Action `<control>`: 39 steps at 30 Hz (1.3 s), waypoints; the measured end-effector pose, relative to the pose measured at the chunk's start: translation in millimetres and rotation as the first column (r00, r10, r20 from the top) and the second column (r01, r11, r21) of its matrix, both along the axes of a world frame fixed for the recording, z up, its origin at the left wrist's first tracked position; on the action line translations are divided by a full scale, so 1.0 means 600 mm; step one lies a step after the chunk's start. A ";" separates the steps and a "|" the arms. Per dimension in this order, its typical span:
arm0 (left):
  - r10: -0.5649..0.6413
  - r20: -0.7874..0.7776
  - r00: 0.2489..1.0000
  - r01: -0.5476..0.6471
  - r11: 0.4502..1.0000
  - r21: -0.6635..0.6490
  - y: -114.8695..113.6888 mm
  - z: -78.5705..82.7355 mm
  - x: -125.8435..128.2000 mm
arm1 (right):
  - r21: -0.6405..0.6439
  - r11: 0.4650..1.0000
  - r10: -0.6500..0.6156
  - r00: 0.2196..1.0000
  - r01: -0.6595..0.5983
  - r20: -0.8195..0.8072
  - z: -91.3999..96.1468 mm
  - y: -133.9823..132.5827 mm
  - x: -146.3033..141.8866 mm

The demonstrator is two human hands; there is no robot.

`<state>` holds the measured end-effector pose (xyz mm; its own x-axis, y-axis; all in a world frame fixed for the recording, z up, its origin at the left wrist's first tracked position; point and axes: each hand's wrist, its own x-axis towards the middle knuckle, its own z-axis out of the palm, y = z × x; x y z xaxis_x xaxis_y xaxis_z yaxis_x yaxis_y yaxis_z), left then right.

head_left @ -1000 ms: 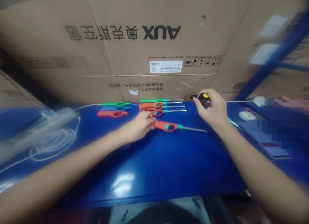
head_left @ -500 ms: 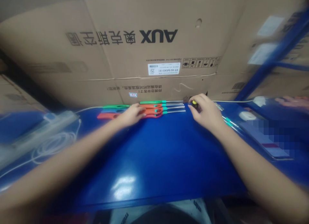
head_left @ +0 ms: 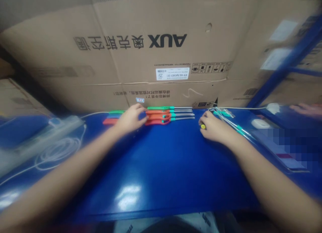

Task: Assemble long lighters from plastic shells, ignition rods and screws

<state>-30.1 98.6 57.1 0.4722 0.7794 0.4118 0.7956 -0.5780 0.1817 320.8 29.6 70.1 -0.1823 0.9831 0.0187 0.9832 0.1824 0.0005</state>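
My left hand (head_left: 132,119) rests over a row of long-necked lighters, its thumb and forefinger curved but apart, a blue gap showing between them. To its right lie orange lighters (head_left: 158,117) and a green lighter (head_left: 158,108), their metal necks pointing right. Further handles, green, blue and red (head_left: 110,121), emerge on its left. My right hand (head_left: 215,127) is closed around a small handle with a yellow end (head_left: 203,126); the fingers cover most of it. Just behind that hand are metal lighter necks with teal collars (head_left: 239,128) and small teal parts (head_left: 221,112).
A large cardboard box (head_left: 130,68) stands along the back of the blue table (head_left: 161,169). On the left are a power strip (head_left: 67,125) and a coiled white cable (head_left: 56,152). A phone (head_left: 284,152) and a white case (head_left: 259,123) lie right; another person's hand (head_left: 305,110) is beyond.
My left hand has shifted left along the lighters, and its thumb and forefinger have parted. My right hand has come lower and nearer, still around the yellow-ended handle, uncovering the teal parts behind.
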 end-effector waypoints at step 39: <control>-0.401 0.031 0.916 0.401 0.907 -0.124 -0.209 -0.027 0.046 | 0.455 0.548 0.827 0.538 -0.702 -0.164 -0.031 -0.077 -0.111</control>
<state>-2.3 -26.6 40.8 0.7543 0.5698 0.3261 0.5004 -0.8206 0.2762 254.3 -16.7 51.7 -0.7799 0.3853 0.4932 0.4016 0.9125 -0.0778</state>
